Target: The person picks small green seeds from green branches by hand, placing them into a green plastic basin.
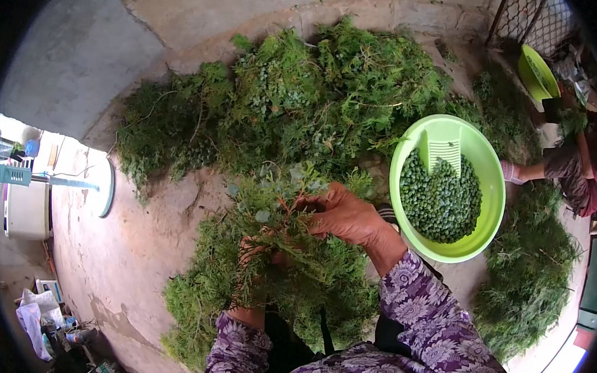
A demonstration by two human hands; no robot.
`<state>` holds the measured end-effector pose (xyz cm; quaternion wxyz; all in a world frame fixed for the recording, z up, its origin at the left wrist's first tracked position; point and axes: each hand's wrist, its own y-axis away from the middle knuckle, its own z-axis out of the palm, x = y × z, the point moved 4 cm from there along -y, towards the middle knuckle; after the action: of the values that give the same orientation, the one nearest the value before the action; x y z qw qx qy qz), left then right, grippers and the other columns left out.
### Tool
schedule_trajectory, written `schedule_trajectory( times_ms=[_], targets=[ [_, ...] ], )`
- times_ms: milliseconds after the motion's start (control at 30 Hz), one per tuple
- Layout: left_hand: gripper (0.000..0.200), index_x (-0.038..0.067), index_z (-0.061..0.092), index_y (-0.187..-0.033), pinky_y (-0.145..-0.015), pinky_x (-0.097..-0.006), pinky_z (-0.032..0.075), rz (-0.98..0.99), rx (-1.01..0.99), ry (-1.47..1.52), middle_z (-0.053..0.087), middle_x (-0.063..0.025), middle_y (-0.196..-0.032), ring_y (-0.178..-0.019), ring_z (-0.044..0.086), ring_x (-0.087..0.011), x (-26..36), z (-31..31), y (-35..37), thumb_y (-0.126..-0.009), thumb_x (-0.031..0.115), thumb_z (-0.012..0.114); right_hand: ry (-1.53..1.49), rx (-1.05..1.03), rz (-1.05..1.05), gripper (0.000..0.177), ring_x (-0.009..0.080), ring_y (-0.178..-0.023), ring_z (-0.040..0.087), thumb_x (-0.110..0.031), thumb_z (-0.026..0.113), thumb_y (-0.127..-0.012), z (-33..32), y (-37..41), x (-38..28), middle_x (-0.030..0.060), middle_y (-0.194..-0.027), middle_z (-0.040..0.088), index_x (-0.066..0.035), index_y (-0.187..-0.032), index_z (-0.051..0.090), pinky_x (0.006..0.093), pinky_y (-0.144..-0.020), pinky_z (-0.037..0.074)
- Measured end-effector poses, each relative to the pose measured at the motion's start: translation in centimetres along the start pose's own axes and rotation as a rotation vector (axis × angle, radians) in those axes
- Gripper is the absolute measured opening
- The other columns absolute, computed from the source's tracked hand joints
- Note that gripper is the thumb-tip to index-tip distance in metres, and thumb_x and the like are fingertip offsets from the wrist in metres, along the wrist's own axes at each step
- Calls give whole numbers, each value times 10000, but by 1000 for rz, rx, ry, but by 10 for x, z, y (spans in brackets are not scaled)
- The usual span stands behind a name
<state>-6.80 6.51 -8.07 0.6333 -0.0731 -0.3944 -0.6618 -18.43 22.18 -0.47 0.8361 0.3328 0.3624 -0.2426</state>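
Note:
A leafy cypress branch [269,212] with pale green cones is held up in front of me. My left hand [252,251] is around its lower part, mostly hidden by the foliage, with the wrist showing below. From the right, my right hand [344,217] reaches into the branch with thumb and fingers pinched together among the sprigs; what exactly lies between the fingertips is hidden. To the right of that hand stands a light green basin [496,198] with a ribbed washboard part [443,144]. Many loose green cones [441,199] lie in it.
A large heap of cut branches [283,97] lies ahead along the wall. More greenery [524,289] lies at the right. Another person [580,163] sits at the far right near a second green basin [538,72]. A standing fan [100,187] and clutter [48,315] are at the left.

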Motion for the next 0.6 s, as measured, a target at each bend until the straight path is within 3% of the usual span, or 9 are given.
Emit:
schedule_trajectory(
  times_ms=[67,133,200,233,300,367,433,500,600],
  targets=[
    [365,82,473,-1126,-675,-298,435,-94,32,-4,524,-26,-860,-772,494,-149,-3,-54,-9,-868,333,414,69,-32,17,280,77,-600,527,82,619,-645,-2,-4,2,95,-927,571,-2,-885,502,219,-495,445],
    [361,83,463,-1140,-694,-303,439,-111,2,87,528,-52,-930,-822,508,-155,-8,-65,-12,-880,320,385,139,-65,34,285,79,-619,526,83,630,-637,0,-5,5,103,-943,564,-11,-859,478,225,-500,447],
    [359,84,453,-1155,-713,-308,443,-129,-28,178,532,-78,-1000,-872,522,-161,-14,-70,-16,-891,307,356,39,39,-112,266,45,-528,443,54,574,-664,3,-3,4,-12,-668,526,35,-929,578,208,-456,369],
    [367,70,425,-1177,-734,-299,443,-123,-22,162,500,-88,-1052,-907,513,-159,-19,-73,-19,-900,293,333,38,39,-111,266,45,-528,443,54,574,-664,3,-3,5,-12,-668,526,35,-929,578,208,-456,369],
    [383,43,368,-1220,-775,-281,443,-111,-12,128,435,-110,-1154,-976,495,-155,-29,-75,-25,-917,264,288,186,237,-234,203,44,-535,444,44,564,-667,-6,-2,2,-23,-641,513,16,-868,566,206,-458,360],
    [402,16,311,-1263,-816,-263,444,-96,-2,95,371,-132,-1257,-1046,476,-152,-34,-72,-29,-933,235,243,125,216,-175,165,51,-533,454,32,565,-683,-5,-3,0,-20,-627,508,-2,-844,558,202,-460,364],
    [394,13,332,-1245,-802,-270,446,-91,-85,107,395,-128,-1225,-1014,488,-152,-32,-59,-34,-928,237,265,66,194,-117,129,59,-531,464,19,565,-699,-12,-5,-5,-17,-612,503,-21,-820,549,197,-462,368],
    [380,6,376,-1210,-774,-282,452,-87,-253,132,443,-121,-1162,-952,511,-152,-25,-30,-41,-918,240,310,-356,145,-223,71,83,-509,474,-6,558,-740,-36,-6,-18,-7,-594,497,-51,-792,538,199,-451,371],
    [361,-4,441,-1156,-732,-301,461,-74,-499,171,516,-109,-1067,-857,545,-152,-8,11,-45,-902,244,377,-245,431,-386,76,85,-491,454,-24,561,-757,-65,5,-31,6,-590,501,-45,-829,549,206,-439,358]
  ],
)
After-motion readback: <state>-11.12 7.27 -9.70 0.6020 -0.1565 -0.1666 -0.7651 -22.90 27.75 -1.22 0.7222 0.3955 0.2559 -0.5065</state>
